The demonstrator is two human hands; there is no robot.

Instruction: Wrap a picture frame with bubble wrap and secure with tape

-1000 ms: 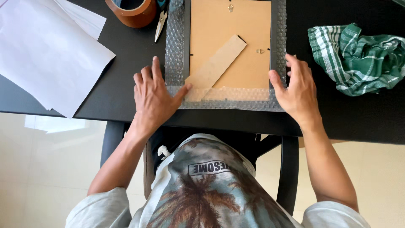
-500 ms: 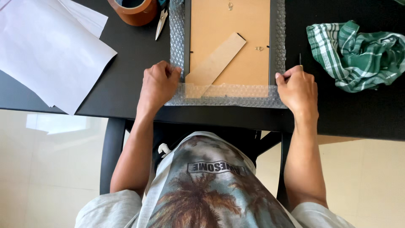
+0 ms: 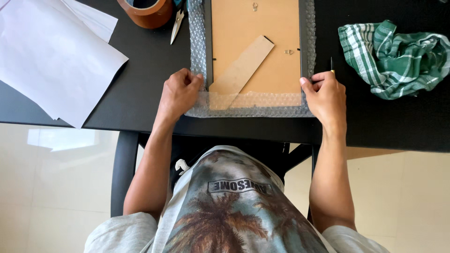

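Beside scissors (image 3: 177, 23) and checked cloth (image 3: 396, 58), left hand (image 3: 178, 93) and right hand (image 3: 326, 96) each pinch bubble wrap (image 3: 199, 47) around a frame (image 3: 255, 42)

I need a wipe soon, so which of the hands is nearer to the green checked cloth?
Right. The right hand grips the bubble wrap at the frame's right edge, just left of the green checked cloth. The left hand is at the frame's far side.

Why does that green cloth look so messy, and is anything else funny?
The green cloth lies crumpled in a heap on the table, right of the frame, not folded. The white papers hang over the table's left edge. Nothing looks spilled or broken.
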